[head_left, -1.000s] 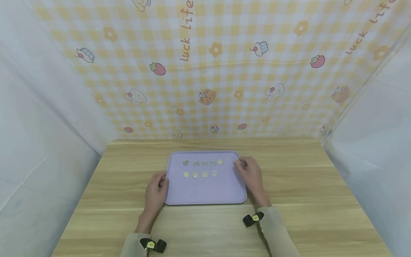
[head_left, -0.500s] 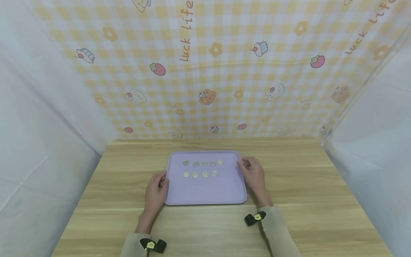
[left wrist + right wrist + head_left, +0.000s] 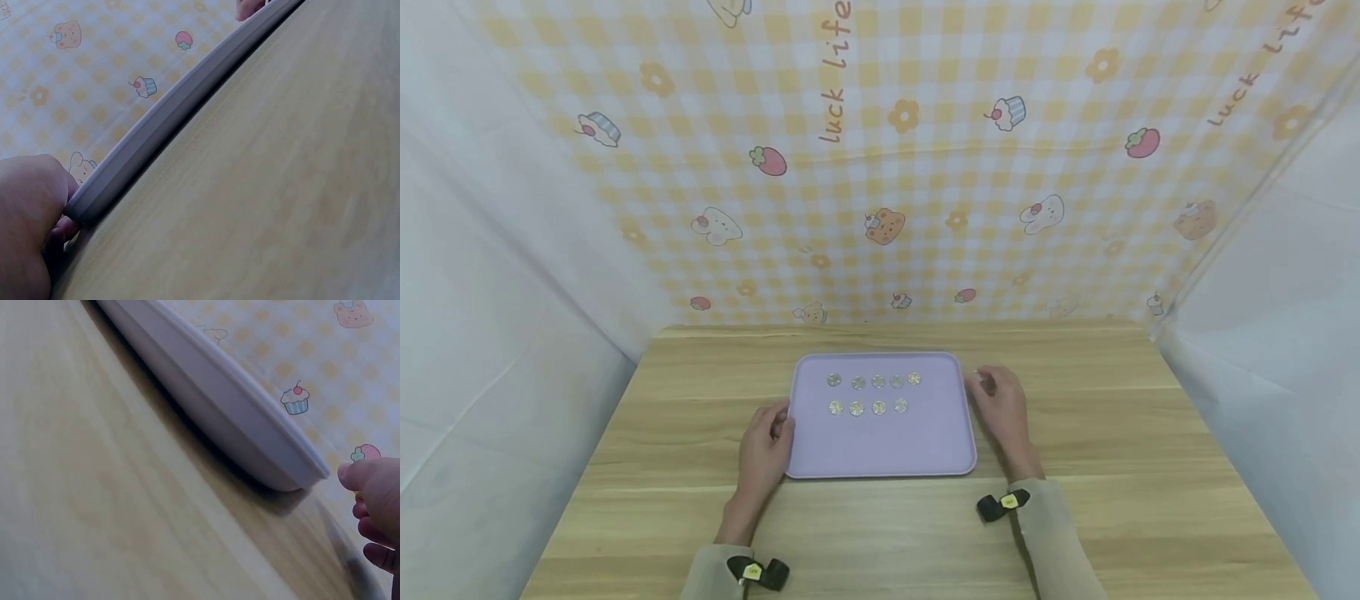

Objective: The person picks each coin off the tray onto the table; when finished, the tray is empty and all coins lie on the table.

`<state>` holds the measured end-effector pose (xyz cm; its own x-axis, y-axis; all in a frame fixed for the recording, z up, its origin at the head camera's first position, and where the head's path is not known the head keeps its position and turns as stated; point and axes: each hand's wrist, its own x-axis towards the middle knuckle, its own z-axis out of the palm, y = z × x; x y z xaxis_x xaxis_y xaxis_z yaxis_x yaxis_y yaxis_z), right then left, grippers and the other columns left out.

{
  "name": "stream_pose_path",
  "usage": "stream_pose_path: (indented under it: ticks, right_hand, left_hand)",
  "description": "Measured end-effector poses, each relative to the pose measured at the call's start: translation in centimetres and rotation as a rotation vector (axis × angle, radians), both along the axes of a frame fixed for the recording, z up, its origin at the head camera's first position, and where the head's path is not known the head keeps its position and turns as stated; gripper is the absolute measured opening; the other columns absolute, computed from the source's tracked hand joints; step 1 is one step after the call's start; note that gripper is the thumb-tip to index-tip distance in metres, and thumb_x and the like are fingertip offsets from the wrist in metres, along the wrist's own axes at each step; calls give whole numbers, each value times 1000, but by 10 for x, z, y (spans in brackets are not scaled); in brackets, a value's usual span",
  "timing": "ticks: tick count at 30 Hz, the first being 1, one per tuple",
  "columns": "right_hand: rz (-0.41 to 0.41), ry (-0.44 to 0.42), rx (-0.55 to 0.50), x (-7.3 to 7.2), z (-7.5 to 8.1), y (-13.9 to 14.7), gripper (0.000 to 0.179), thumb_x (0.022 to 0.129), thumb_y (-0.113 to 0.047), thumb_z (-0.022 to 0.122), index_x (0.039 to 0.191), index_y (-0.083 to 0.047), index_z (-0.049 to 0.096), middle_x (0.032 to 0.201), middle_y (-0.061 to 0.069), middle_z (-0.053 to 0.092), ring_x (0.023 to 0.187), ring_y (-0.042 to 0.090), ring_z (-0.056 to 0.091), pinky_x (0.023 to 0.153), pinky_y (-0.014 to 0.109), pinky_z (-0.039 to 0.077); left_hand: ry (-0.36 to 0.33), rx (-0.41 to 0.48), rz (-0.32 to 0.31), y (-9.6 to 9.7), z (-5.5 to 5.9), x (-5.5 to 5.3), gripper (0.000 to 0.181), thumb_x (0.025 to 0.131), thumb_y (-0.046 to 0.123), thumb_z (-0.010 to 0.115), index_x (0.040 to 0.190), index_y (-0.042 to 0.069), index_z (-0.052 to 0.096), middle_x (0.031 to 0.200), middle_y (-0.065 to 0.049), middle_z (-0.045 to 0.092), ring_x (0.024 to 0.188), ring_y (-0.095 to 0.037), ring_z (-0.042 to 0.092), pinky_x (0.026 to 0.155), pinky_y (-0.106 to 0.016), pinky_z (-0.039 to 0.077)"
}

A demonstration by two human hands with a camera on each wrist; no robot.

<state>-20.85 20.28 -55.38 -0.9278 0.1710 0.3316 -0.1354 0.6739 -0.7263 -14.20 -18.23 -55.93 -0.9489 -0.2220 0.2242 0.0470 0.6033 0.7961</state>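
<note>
A lilac tray (image 3: 887, 450) lies flat on the wooden table, with two rows of shiny coins (image 3: 878, 407) in its far half. My left hand (image 3: 765, 450) grips the tray's left side, thumb near the rim; in the left wrist view, fingertips show under the tray's edge. Just off the tray's right edge is my right hand (image 3: 1002, 408), thumb and forefinger brought together. A small bright bit, apparently a coin (image 3: 977, 372), shows at those fingertips and is mostly hidden. In the right wrist view the thumb (image 3: 354, 476) sits beside the tray's corner, the other fingers curled below.
The wooden table (image 3: 880, 542) extends around the tray on all sides. A yellow checked cloth (image 3: 887, 167) with cartoon prints hangs behind the table's far edge. White sheets (image 3: 512, 333) hang at both sides.
My right hand has moved rightward from over the tray's right rim to just outside it, fingertips still together. The left hand, the tray and the coins in it stay put.
</note>
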Motion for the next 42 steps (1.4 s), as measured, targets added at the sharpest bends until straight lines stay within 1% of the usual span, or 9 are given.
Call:
stream_pose_path:
  ticks: [5, 9, 14, 18, 21, 26, 33, 42]
  right_hand:
    - [-5, -38, 0, 0, -3, 5, 33, 91, -24, 73, 112, 2, 68, 111, 22, 68, 107, 37, 61, 99, 51, 48]
    - [-7, -59, 16, 0, -5, 8, 34, 93, -25, 71, 113, 3, 68, 110, 22, 67, 105, 37, 60, 96, 51, 49]
    - [-6, -92, 69, -3, -4, 9, 35, 94, -26, 69, 113, 4, 68, 105, 20, 63, 100, 35, 58, 89, 49, 50]
    - [1, -116, 85, -4, -5, 11, 37, 95, -27, 68, 114, 4, 68, 107, 19, 61, 102, 34, 56, 91, 48, 50]
    - [8, -108, 86, -5, -6, 11, 37, 95, -26, 68, 115, 4, 68, 107, 19, 60, 104, 34, 55, 93, 49, 49]
    - [16, -95, 92, -5, -5, 8, 36, 95, -23, 67, 117, 6, 67, 105, 20, 59, 101, 35, 54, 90, 49, 48]
    - [21, -113, 91, -6, -5, 8, 38, 96, -24, 66, 119, 7, 67, 105, 19, 59, 102, 34, 54, 90, 47, 49]
    - [24, -91, 99, -6, -7, 8, 38, 95, -23, 66, 118, 7, 67, 105, 20, 60, 102, 35, 55, 90, 49, 49]
  left_hand:
    - [-3, -10, -4, 1, -1, 0, 32, 94, 8, 63, 125, 1, 65, 97, -7, 63, 80, -15, 53, 66, -20, 47]
    - [3, -6, -7, 1, -1, -1, 32, 94, 8, 63, 125, 1, 66, 97, -8, 63, 79, -15, 54, 66, -21, 47]
    - [9, 1, -13, 0, -1, -2, 32, 95, 8, 63, 125, 0, 65, 96, -8, 63, 79, -15, 54, 66, -21, 47]
    - [7, 5, -12, 0, -1, -2, 32, 95, 8, 63, 125, 0, 66, 95, -7, 62, 79, -14, 53, 65, -21, 46]
    - [10, 6, -9, 0, -2, -2, 31, 94, 7, 63, 124, 0, 66, 95, -7, 62, 78, -15, 53, 64, -20, 46]
    - [12, 6, -1, 0, -2, -1, 30, 94, 8, 63, 123, 1, 67, 94, -7, 62, 77, -14, 52, 64, -20, 46]
    - [11, 0, -2, 0, -1, 0, 30, 94, 8, 63, 122, 0, 67, 93, -7, 61, 77, -14, 52, 63, -20, 45]
    - [5, 10, -2, -1, 0, -1, 30, 94, 7, 63, 123, 0, 67, 94, -6, 61, 78, -14, 52, 64, -20, 46]
